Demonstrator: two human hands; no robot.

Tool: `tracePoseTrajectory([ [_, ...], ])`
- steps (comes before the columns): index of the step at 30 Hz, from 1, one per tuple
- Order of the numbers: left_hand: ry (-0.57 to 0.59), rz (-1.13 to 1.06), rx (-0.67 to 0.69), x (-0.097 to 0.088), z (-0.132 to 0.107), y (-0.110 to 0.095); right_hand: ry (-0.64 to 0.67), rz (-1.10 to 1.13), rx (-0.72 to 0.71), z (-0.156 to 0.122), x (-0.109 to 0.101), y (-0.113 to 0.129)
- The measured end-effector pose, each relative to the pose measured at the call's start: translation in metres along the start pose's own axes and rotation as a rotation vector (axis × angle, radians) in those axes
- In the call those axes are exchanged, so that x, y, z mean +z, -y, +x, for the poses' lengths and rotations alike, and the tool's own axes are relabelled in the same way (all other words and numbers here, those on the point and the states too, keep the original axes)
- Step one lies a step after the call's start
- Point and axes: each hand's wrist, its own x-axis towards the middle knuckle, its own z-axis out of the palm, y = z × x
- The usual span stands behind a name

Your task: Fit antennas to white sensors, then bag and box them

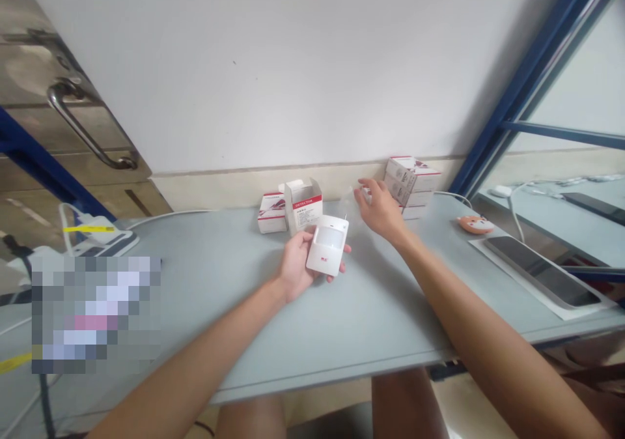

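A white motion detector [326, 247] with a curved lens window and small red lettering rests in my left hand [295, 266], its fingers wrapped behind it and the front facing up. A short thin antenna sticks up from its top corner. Beyond the detector stands an opened white and red carton [303, 212] marked DETECTOR, flaps raised. My right hand [381, 210] is farther back, with thumb and forefinger curled around what looks like a clear plastic bag [347, 201]; its outline is faint. Just behind that hand is a stack of similar cartons [415, 182].
Another small carton [272, 212] lies left of the opened one. On the right are an orange animal-shaped item [475, 223] and a dark phone-like slab [541, 271] on a white sheet. Cables and a power strip [110, 240] occupy the left; a wall [293, 68] closes off the back.
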Motion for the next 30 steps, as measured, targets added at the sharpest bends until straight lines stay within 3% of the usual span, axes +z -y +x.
tracePoseTrajectory([
  [4,-0.038,0.003,0.007,0.0,0.002,0.002,0.046,0.02,-0.045,0.001,-0.01,0.009],
  [7,-0.053,-0.01,0.009,0.001,0.002,0.002,0.22,0.132,-0.057,-0.001,-0.019,0.022],
  [10,-0.069,-0.025,0.023,0.002,0.002,0.002,0.444,0.234,0.011,-0.004,-0.027,0.034],
  [16,-0.046,-0.018,0.059,0.004,-0.003,0.0,0.652,0.285,0.206,-0.007,-0.035,0.037],
  [23,-0.057,0.007,0.061,0.003,-0.001,0.001,0.596,0.292,0.249,-0.006,-0.035,0.035],
  [30,-0.066,-0.006,0.043,0.003,0.0,0.0,0.576,0.34,0.191,-0.005,-0.033,0.031],
])
